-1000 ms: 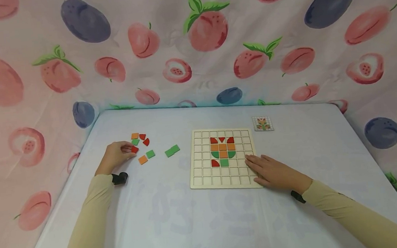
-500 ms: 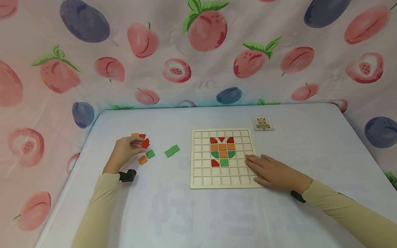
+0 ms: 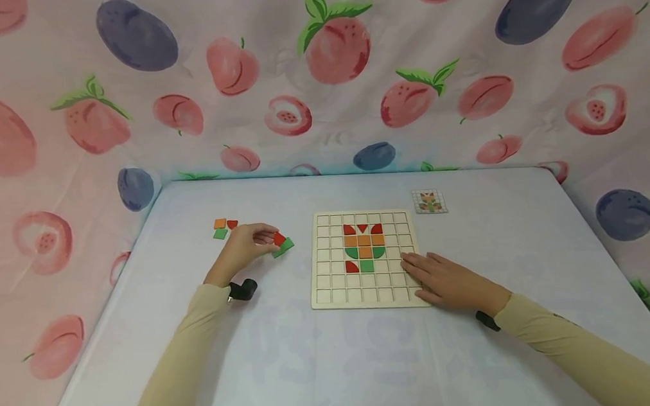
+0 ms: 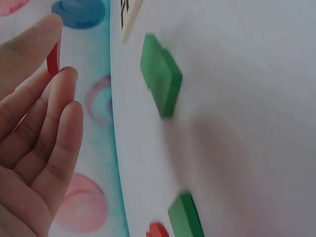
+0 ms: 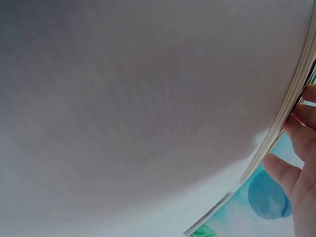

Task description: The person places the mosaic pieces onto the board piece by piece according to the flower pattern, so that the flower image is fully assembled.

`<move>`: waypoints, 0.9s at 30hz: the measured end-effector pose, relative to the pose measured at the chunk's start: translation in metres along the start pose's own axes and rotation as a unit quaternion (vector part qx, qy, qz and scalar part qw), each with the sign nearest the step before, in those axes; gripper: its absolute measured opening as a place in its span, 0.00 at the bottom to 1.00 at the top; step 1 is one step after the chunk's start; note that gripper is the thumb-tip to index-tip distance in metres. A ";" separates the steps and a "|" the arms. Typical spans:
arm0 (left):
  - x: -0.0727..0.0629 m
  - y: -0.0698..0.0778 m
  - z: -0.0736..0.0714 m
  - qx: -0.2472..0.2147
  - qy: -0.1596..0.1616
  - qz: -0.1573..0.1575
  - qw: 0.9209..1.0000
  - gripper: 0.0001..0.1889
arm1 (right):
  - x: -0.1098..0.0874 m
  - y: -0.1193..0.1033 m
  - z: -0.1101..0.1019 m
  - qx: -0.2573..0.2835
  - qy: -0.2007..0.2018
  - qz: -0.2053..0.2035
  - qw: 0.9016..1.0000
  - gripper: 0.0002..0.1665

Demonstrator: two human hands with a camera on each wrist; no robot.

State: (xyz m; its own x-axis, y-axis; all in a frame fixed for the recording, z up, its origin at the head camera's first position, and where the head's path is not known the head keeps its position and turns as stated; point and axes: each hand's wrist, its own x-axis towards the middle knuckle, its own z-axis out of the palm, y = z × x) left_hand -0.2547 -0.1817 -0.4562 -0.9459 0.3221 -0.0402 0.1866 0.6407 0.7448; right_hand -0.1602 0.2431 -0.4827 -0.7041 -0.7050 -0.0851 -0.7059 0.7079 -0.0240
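Observation:
In the head view my left hand (image 3: pixel 243 250) pinches a small red tile (image 3: pixel 279 238) between thumb and fingertips. It hovers over two green tiles (image 3: pixel 287 246) that lie against each other on the table. In the left wrist view the red tile (image 4: pixel 54 58) shows edge-on, so its exact shape is hidden. My right hand (image 3: pixel 454 282) rests flat, fingers extended, on the right edge of a wooden grid board (image 3: pixel 332 286). Red, orange and green pieces on the board form a tulip-like figure, with a green square (image 3: pixel 367 266) and a red quarter-round (image 3: pixel 352 267) at its bottom.
Left of the left hand lie an orange tile (image 3: pixel 220 224), a red tile (image 3: pixel 233 224) and a green tile (image 3: pixel 220 234). Other loose pieces may be hidden under that hand. A small pattern card (image 3: pixel 430 201) lies behind the board to the right. Fruit-printed cloth (image 3: pixel 288 116) borders the table.
The left hand has carried the red tile rightward, from the loose pieces at the left to above the two green tiles. The right hand and the board have stayed put.

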 end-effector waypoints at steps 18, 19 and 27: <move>0.020 0.044 0.069 -0.006 -0.068 0.067 0.995 0.19 | 0.000 0.001 0.000 -0.003 0.019 -0.013 1.000 0.37; 0.021 0.047 0.071 -0.004 -0.073 0.074 0.995 0.19 | -0.001 0.001 0.000 -0.005 0.024 -0.015 1.000 0.37; 0.027 0.063 0.084 -0.015 -0.141 0.111 0.984 0.18 | -0.001 0.002 0.003 -0.010 0.034 -0.022 0.999 0.37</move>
State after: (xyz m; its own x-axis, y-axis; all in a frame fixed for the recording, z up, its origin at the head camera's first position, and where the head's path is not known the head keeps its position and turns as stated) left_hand -0.2463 -0.0743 -0.4666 -0.7703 0.6355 -0.0537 0.3685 0.5123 0.7757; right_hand -0.1606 0.2448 -0.4855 -0.6758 -0.7369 -0.0169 -0.7369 0.6759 -0.0055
